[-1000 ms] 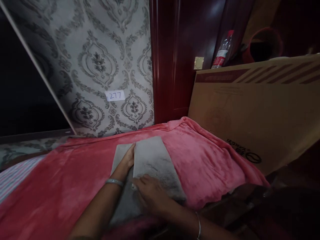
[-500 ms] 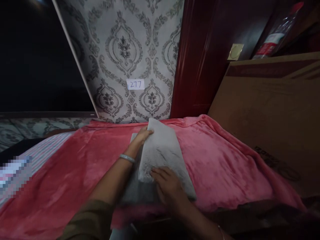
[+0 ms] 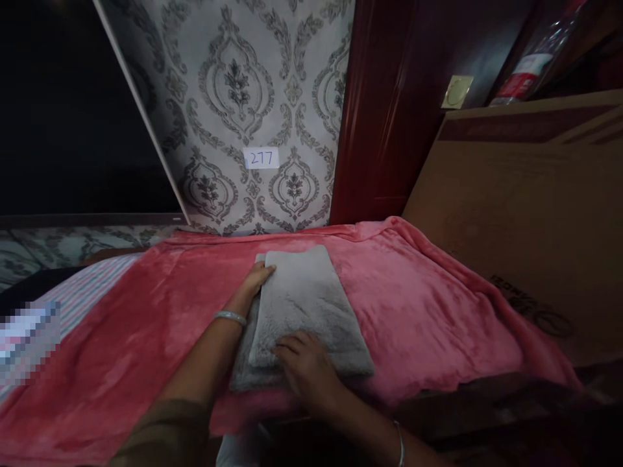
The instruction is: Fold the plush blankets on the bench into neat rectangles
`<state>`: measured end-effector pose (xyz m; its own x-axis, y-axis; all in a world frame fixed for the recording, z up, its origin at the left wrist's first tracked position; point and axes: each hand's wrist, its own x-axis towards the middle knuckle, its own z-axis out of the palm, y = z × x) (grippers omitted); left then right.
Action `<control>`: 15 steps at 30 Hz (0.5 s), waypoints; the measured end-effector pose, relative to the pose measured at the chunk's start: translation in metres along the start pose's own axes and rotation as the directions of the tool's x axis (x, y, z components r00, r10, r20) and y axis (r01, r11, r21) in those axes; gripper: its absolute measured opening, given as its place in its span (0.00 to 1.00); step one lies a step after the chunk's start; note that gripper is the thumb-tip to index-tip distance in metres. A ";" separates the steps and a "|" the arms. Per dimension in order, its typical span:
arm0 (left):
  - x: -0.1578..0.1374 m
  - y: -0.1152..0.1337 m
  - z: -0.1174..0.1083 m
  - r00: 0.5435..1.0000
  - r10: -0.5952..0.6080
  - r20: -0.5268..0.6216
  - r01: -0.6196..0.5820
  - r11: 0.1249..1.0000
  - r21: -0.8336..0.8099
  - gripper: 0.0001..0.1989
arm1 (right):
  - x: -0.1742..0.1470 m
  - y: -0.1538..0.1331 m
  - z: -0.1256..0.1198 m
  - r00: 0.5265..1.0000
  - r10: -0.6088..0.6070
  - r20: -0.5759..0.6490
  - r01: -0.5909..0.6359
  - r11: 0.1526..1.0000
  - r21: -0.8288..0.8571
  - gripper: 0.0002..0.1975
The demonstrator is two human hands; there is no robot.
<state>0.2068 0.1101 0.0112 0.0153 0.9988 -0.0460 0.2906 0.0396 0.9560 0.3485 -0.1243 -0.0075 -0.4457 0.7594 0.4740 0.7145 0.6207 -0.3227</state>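
Folded towel (image 3: 306,305) lies flat on the blanket (image 3: 413,311), left hand (image 3: 256,280) at its far-left edge, right hand (image 3: 304,363) on its near edge. Wall label (image 3: 261,157) sits beyond the left hand; cardboard box (image 3: 525,214) stands right of the right hand, bottle (image 3: 523,71) behind it. Striped sheet (image 3: 82,295) lies left of the left hand, beside the blanket.

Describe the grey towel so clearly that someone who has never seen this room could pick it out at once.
Start at the pink blanket spread below the patterned wallpaper. Near its middle lies the folded grey towel, with the left hand at its far left corner and the right hand flat on its near edge. It is the only grey, fluffy rectangle on the pink.
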 end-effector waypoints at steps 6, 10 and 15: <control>0.009 0.006 -0.014 0.997 0.023 -0.068 -0.022 0.999 0.025 0.15 | 0.008 -0.007 0.007 0.995 -0.023 -0.100 0.029 0.998 0.056 0.15; 0.006 -0.004 -0.021 0.994 0.001 -0.110 0.010 0.994 0.104 0.07 | 0.007 -0.012 0.020 0.999 -0.027 -0.023 0.027 1.000 -0.003 0.11; 0.008 -0.010 -0.020 0.994 0.005 -0.113 0.009 0.993 0.121 0.10 | 0.009 -0.013 0.022 0.998 -0.052 -0.040 0.053 0.998 0.022 0.11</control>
<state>0.1847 0.1183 0.0068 -0.0915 0.9958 -0.0079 0.4043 0.0444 0.9135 0.3233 -0.1208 -0.0168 -0.4603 0.7180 0.5221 0.6783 0.6639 -0.3149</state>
